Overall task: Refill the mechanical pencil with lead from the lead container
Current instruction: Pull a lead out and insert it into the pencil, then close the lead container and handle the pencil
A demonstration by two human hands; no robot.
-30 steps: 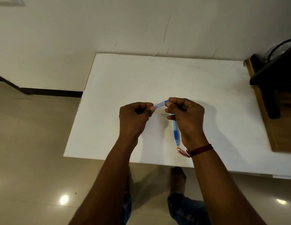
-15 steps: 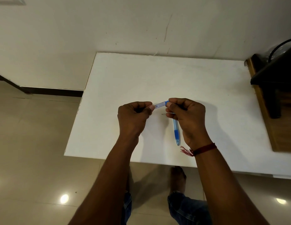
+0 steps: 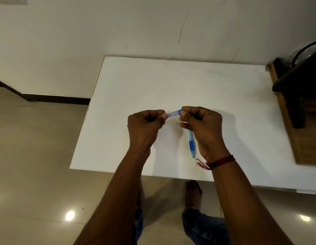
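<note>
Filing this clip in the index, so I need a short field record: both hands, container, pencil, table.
left hand: grips one end of the container
right hand: pinches its blue end
container: small clear tube, spanning between the hands above the table
pencil: blue, under the right hand, tip toward the person; held or lying, cannot tell
lead: thin dark line beside the right hand, probably one stick
table: white
band: red thread on the right wrist

I count my left hand and right hand, one lead container, one pencil, one lead, one table, one bracelet.
</note>
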